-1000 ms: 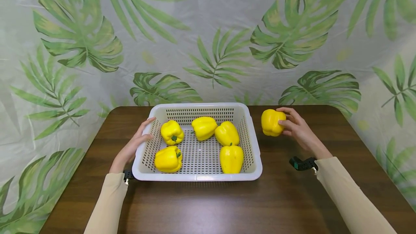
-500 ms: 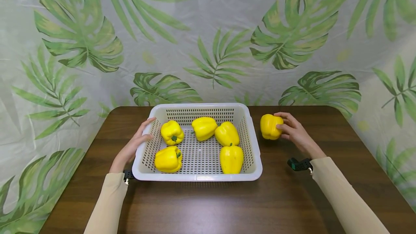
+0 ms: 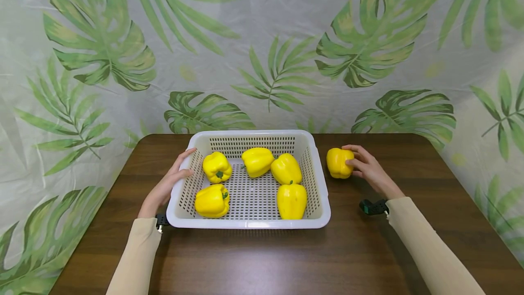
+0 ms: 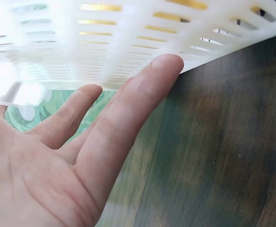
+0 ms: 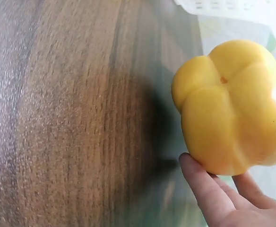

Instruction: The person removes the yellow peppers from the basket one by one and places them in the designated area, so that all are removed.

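Note:
My right hand (image 3: 372, 171) grips a yellow bell pepper (image 3: 336, 163) from its right side, just right of the basket. In the right wrist view, fingertips press the lower side of this bell pepper (image 5: 232, 113), its lobed bottom facing the camera, and a shadow lies on the table beside it. My left hand (image 3: 164, 188) rests on the left side of the white perforated basket (image 3: 247, 224). Nearly straight fingers (image 4: 128, 101) lie against its slotted outer wall in the left wrist view, and some fingertips reach the rim.
Several other yellow bell peppers lie inside the basket, one at its back left (image 3: 217, 166) and another at its front right (image 3: 292, 201). The dark wooden table (image 3: 262, 263) ends at the back against a leaf-patterned cloth (image 3: 286, 12).
My right hand has moved the bell pepper a little left and down in the head view, nearer the basket's right side. The left hand and the basket stay where they were.

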`<action>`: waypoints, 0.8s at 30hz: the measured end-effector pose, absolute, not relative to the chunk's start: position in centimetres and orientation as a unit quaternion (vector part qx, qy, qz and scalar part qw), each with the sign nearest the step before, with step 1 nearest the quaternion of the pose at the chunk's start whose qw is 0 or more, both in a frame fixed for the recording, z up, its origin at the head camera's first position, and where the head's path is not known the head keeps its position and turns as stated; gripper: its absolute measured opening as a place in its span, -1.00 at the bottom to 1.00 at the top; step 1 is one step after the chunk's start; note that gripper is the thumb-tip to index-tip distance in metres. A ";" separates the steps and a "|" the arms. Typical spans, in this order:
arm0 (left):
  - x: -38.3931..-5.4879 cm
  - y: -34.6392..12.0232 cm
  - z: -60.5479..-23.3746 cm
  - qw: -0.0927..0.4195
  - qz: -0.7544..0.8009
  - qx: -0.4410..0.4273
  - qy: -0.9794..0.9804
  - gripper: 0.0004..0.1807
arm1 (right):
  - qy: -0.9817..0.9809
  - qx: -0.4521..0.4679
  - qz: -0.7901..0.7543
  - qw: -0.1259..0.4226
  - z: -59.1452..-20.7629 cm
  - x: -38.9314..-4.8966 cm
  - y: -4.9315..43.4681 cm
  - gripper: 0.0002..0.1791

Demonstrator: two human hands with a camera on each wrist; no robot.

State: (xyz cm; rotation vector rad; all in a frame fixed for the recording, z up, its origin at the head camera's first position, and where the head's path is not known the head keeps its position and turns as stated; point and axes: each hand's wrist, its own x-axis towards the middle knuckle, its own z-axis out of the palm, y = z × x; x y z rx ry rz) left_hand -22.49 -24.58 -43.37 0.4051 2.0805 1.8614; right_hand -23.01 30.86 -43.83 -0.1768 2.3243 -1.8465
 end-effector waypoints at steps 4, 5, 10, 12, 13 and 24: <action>-22.5 -24.6 -43.4 0.159 0.650 0.141 0.730 -0.28 | 0.782 -0.066 -0.614 0.084 -44.0 -23.1 30.9 -0.49; -22.5 -24.6 -43.4 0.158 0.649 0.141 0.730 -0.29 | 0.780 -0.069 -0.616 0.084 -44.1 -23.2 30.9 -0.49; -22.5 -24.6 -43.5 0.157 0.650 0.137 0.731 -0.30 | 0.770 -0.083 -0.627 0.084 -44.5 -23.4 31.2 -0.48; -22.5 -24.6 -43.5 0.156 0.651 0.137 0.730 -0.29 | 0.768 -0.085 -0.629 0.085 -44.5 -23.4 31.3 -0.48; -22.5 -24.6 -43.5 0.156 0.652 0.136 0.730 -0.29 | 0.769 -0.085 -0.628 0.086 -44.6 -23.4 31.3 -0.48; -22.5 -24.5 -43.6 0.152 0.654 0.138 0.729 -0.29 | 0.763 -0.071 -0.637 0.080 -44.5 -23.1 31.5 -0.44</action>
